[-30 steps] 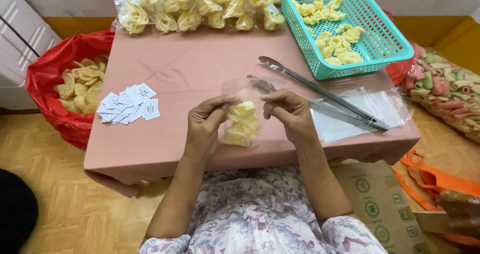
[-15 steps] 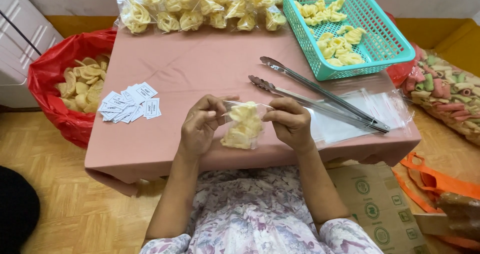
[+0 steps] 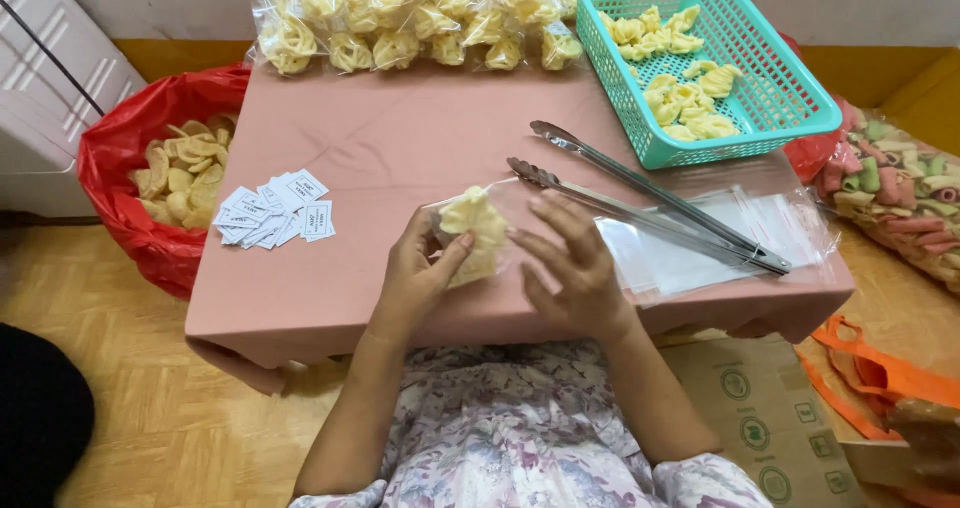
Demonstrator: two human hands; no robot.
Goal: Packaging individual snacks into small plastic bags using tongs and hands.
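Left hand (image 3: pixel 418 273) pinches filled bag (image 3: pixel 475 233) at centre; right hand (image 3: pixel 570 268) spread. Packed bags (image 3: pixel 420 13) along top; basket (image 3: pixel 790 98) part-full.

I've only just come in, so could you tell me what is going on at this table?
A seated person holds a small clear bag of pale yellow crackers over a pink table. The left hand grips the bag and the right hand touches its other side. Metal tongs lie on a stack of empty clear bags. A teal basket holds loose crackers, filled bags are piled at the far edge, and small white labels lie to the left.
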